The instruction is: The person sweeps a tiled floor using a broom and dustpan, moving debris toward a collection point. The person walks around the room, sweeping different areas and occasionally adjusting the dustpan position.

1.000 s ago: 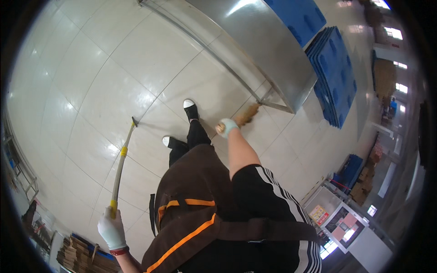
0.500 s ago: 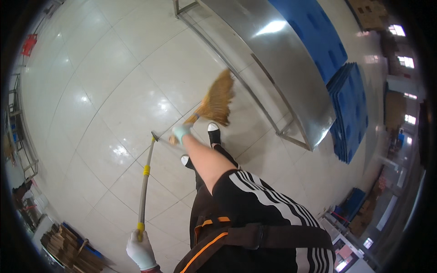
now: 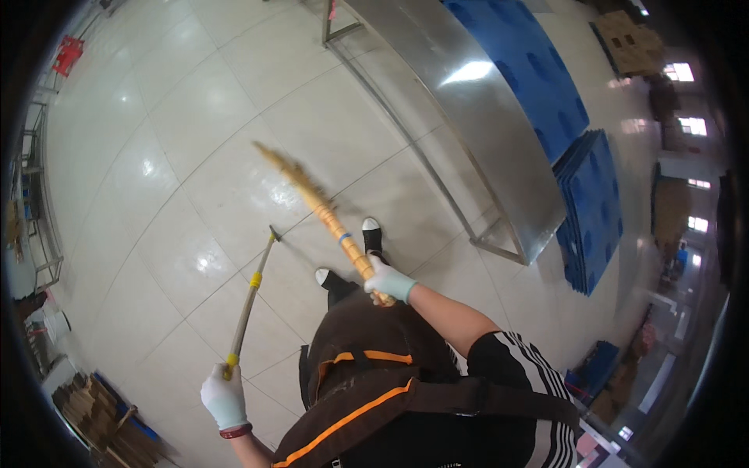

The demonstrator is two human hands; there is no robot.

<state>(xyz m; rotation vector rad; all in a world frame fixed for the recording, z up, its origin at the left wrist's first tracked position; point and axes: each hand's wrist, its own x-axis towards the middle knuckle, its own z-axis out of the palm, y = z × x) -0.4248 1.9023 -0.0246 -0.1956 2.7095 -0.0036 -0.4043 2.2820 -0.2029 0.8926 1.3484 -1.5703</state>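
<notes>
The broom [image 3: 312,199], a straw head on a bamboo-coloured handle w/ a blue band, is up off the floor, bristles blurred and pointing toward the upper left, handle running down to the right hand [image 3: 388,281], which is white-gloved and closed around the handle's lower end just in front of the person's brown apron [image 3: 367,390]. The left hand [image 3: 225,398], also white-gloved, is closed on the top of a 2nd long stick [image 3: 250,300] w/ a yellow band; it slants up to a tip at the tile floor [image 3: 156,156], prob. a dustpan handle, though the pan itself can't be made out. As to progress: no dirt pile or swept heap shows on the glossy tiles, so how much sweeping is done vs. left can't be judged here. Right arm is bent, forearm reaching forward; left arm is out low to the person's left. 2 black shoes w/ white toes [image 3: 373,234] stand just beside a steel table [image 3: 468,117]; blue pallets [image 3: 593,210] lie to its right.
</notes>
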